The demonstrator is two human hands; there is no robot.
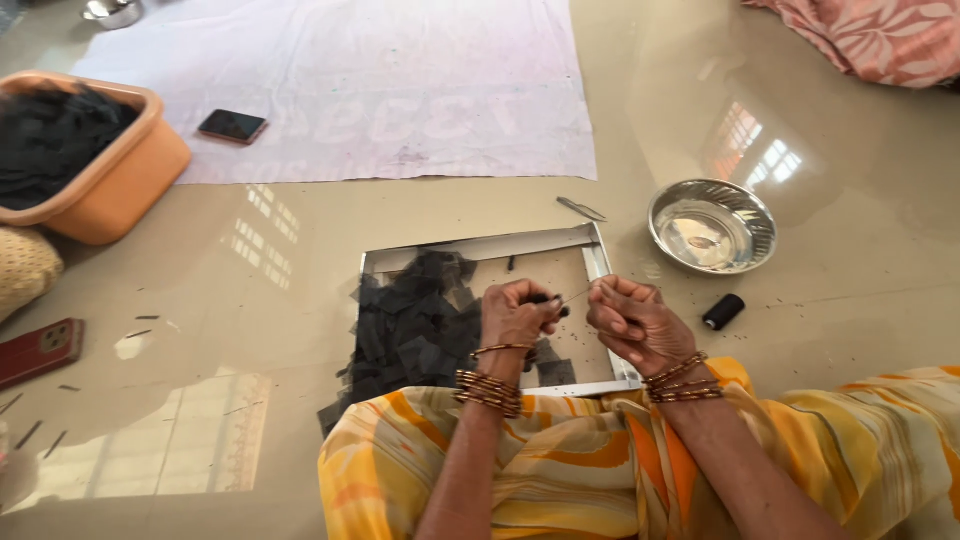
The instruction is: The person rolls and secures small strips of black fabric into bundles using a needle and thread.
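Thread-fine and stiff, a needle (578, 293) runs between the two hands, over the shallow metal tray (480, 246) that lies on the floor in front of the person's lap. It looks light, thin and slippery, so it seems best taken as it is here: pinched near one end between thumb and forefinger pads, not along the bare middle. The left hand (515, 315) is curled closed, its fingertips nipping a small dark piece (545, 298) at the needle's near end; whether that piece is a bead or a scrap of the black material is too small to tell. The right hand (632, 322) is also drawn shut, thumb and forefinger pressed together on the other end of the needle, with the remaining fingers folded under.

Black fabric squares (415, 330) are heaped in the left part of the tray and spill over its edge; they look soft, limp and nearly weightless, easy to lift one at a time by a corner. A black thread spool (722, 311) lies on the floor just right of the tray, near a steel bowl (712, 226). Scissors (581, 208) lie beyond the tray's far edge.
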